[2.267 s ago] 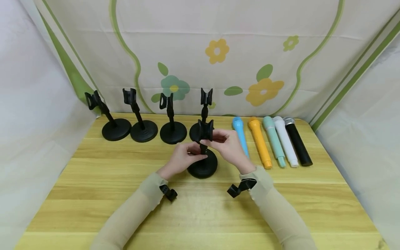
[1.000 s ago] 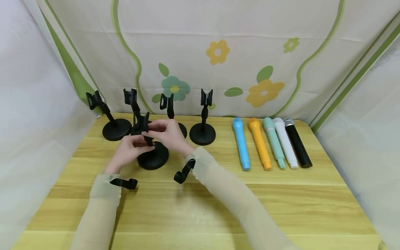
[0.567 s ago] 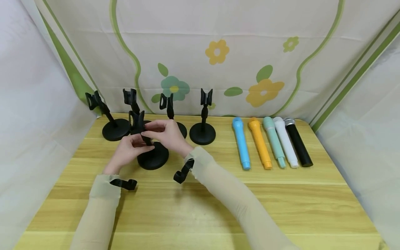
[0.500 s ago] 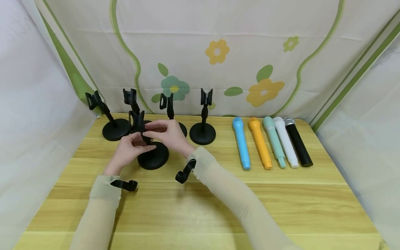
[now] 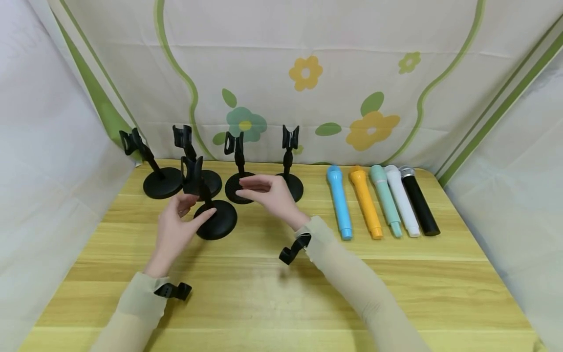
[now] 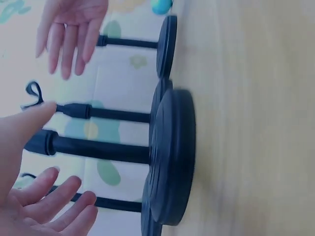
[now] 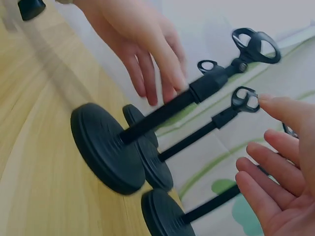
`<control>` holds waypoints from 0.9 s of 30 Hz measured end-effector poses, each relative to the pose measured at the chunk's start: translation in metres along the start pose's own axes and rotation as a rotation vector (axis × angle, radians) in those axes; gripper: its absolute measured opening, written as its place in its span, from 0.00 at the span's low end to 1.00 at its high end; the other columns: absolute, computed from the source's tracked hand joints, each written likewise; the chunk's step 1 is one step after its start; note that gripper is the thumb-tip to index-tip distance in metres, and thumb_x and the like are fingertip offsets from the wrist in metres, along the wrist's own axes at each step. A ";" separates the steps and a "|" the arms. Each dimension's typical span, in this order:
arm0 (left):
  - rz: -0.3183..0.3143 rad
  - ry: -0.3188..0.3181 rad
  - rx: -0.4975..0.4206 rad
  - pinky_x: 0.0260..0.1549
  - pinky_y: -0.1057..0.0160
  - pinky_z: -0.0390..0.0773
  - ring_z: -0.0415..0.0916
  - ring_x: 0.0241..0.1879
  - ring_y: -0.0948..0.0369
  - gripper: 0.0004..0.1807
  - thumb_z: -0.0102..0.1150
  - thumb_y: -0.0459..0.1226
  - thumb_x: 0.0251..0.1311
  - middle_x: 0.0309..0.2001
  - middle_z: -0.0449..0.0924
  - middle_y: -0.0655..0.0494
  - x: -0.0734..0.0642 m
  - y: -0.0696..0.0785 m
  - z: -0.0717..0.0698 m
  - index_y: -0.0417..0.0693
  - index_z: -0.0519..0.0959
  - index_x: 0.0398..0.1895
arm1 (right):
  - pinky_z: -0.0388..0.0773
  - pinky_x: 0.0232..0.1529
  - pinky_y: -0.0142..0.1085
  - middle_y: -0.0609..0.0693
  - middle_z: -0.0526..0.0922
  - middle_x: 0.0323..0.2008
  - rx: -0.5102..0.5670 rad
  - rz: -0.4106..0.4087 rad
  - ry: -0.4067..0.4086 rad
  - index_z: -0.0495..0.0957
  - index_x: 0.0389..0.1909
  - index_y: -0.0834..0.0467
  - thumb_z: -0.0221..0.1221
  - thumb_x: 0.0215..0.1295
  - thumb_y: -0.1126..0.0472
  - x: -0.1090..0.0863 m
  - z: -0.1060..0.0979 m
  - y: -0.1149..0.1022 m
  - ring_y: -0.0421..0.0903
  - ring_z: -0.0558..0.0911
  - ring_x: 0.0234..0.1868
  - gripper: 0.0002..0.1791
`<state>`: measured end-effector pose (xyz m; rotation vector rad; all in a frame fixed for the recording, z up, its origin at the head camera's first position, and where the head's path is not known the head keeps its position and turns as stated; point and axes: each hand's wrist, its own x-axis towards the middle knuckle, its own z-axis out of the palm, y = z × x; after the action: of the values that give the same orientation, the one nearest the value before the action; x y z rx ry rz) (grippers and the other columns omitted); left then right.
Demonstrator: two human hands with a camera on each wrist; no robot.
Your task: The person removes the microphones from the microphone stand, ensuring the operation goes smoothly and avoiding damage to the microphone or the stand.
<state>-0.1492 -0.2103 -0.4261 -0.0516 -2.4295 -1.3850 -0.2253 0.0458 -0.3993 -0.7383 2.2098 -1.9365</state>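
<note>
A black microphone stand (image 5: pixel 215 220) stands upright on the table in front of the back row, its clip tilted to the left in the head view. My left hand (image 5: pixel 173 230) is beside its post, thumb and fingers spread apart; in the left wrist view the post (image 6: pixel 103 150) passes between them without being gripped. My right hand (image 5: pixel 274 198) hovers to the right of this stand with fingers relaxed and holding nothing. It overlaps the bases of two back-row stands in the head view. The right wrist view shows the front stand's round clip (image 7: pixel 256 46) and heavy disc base.
Along the table's back edge stand more black microphone stands, from the far-left one (image 5: pixel 162 183) to the right one (image 5: pixel 288 151). To their right lie microphones: blue (image 5: pixel 339 203), orange (image 5: pixel 366 203), mint (image 5: pixel 386 200), white (image 5: pixel 402 200) and black (image 5: pixel 420 203). A flowered curtain (image 5: pixel 264 29) hangs behind.
Both hands moved the stand left from the middle, then its clip was turned. Since then both hands have loosened from it, the right hand drawing away to the right, the left slightly towards me.
</note>
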 end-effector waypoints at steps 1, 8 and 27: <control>0.007 0.009 0.009 0.60 0.45 0.74 0.76 0.58 0.48 0.31 0.74 0.51 0.59 0.54 0.79 0.46 -0.004 0.002 0.000 0.39 0.75 0.56 | 0.82 0.52 0.37 0.52 0.86 0.52 0.001 -0.001 0.012 0.85 0.55 0.55 0.71 0.65 0.52 -0.003 -0.005 0.002 0.42 0.85 0.50 0.20; 0.078 -0.082 0.003 0.58 0.46 0.76 0.78 0.58 0.49 0.23 0.71 0.49 0.63 0.57 0.81 0.54 -0.030 0.025 0.011 0.49 0.81 0.57 | 0.80 0.56 0.39 0.53 0.83 0.57 -0.005 0.011 0.069 0.82 0.60 0.57 0.70 0.67 0.55 -0.026 -0.042 0.012 0.52 0.82 0.57 0.23; 0.513 -0.342 0.393 0.76 0.47 0.43 0.40 0.79 0.54 0.63 0.62 0.75 0.49 0.82 0.41 0.56 -0.006 0.059 0.097 0.54 0.53 0.82 | 0.61 0.71 0.56 0.47 0.62 0.76 -0.615 -0.033 0.222 0.63 0.77 0.46 0.63 0.71 0.45 -0.094 -0.172 0.005 0.52 0.62 0.75 0.37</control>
<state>-0.1584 -0.0968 -0.4240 -0.8082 -2.6447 -0.7065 -0.2120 0.2411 -0.3947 -0.6418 2.9930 -1.3928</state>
